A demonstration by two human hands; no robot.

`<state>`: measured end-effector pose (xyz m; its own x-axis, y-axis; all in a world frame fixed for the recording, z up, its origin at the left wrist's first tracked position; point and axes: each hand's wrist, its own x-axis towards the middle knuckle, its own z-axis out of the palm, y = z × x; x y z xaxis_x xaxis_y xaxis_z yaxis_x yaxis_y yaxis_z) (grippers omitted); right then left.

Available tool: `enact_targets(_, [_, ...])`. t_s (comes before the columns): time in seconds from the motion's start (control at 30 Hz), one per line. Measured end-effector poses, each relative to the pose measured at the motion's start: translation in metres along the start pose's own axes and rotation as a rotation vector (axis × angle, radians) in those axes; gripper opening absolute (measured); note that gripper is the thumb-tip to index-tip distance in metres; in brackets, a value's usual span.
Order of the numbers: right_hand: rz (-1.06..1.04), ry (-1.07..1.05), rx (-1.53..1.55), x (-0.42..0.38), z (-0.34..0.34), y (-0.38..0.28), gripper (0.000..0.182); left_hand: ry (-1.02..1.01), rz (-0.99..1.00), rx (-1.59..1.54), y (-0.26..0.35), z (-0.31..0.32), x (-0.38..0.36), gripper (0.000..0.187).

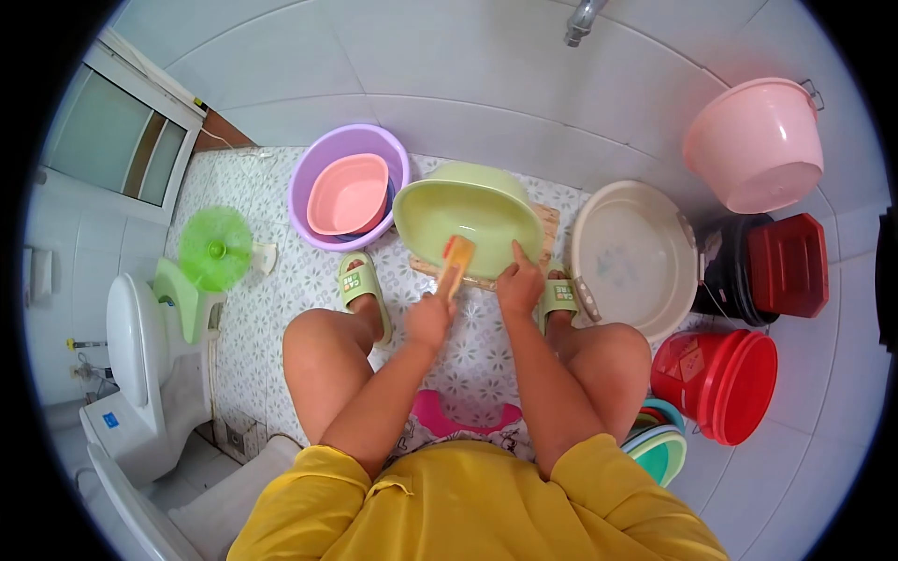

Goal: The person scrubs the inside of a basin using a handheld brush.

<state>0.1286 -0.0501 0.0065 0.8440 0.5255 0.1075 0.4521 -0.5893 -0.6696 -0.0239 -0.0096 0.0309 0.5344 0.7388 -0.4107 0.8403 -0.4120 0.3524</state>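
A light green basin (pixel 472 215) stands tilted on the floor between my feet, its open side facing me. My left hand (pixel 431 320) is closed around the handle of a scrubbing brush (pixel 456 265), whose orange-yellow head is at the basin's inner wall near the lower rim. At the lower right rim, my right hand (pixel 519 284) grips the basin, with one finger pointing up along the inside. Beneath the basin lies a wooden board (pixel 550 229), mostly covered by it.
Left of the basin, a purple tub (pixel 297 196) holds a pink basin (pixel 348 194). A beige tub (pixel 591 224) sits close on the right. Beyond are a red bucket (pixel 716 383), black bucket (pixel 734 271) and hanging pink bucket (pixel 756 145). A toilet (pixel 140 337) stands left; a tap (pixel 582 23) juts from the wall.
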Motion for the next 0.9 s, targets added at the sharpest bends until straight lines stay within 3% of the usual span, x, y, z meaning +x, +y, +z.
enact_targets(0.03, [-0.002,-0.012,-0.007,0.001,-0.001,0.000,0.043,0.066,-0.095,0.083,-0.006,-0.005,0.004,0.066])
enact_targets(0.17, [-0.025,-0.013,-0.015,0.002,-0.001,-0.001,0.044,0.114,-0.127,0.084,-0.018,-0.012,0.012,0.068])
enact_targets(0.27, [-0.005,-0.040,-0.025,0.002,-0.003,-0.004,0.043,-0.032,-0.011,-0.008,-0.014,0.000,0.008,0.068])
enact_targets(0.4, [0.009,-0.038,-0.004,0.002,0.002,0.001,0.041,-0.035,0.173,-0.094,0.008,0.014,-0.010,0.071])
enact_targets(0.57, [0.052,-0.006,-0.015,0.002,0.008,0.013,0.039,-0.019,0.137,-0.039,0.001,0.026,-0.017,0.071])
enact_targets(0.73, [0.085,-0.044,0.010,0.003,0.001,0.006,0.040,0.127,-0.084,-0.084,-0.023,0.012,-0.015,0.070])
enact_targets(0.9, [0.026,-0.065,0.009,0.003,-0.002,0.001,0.041,0.132,-0.050,-0.062,-0.023,0.021,-0.013,0.072])
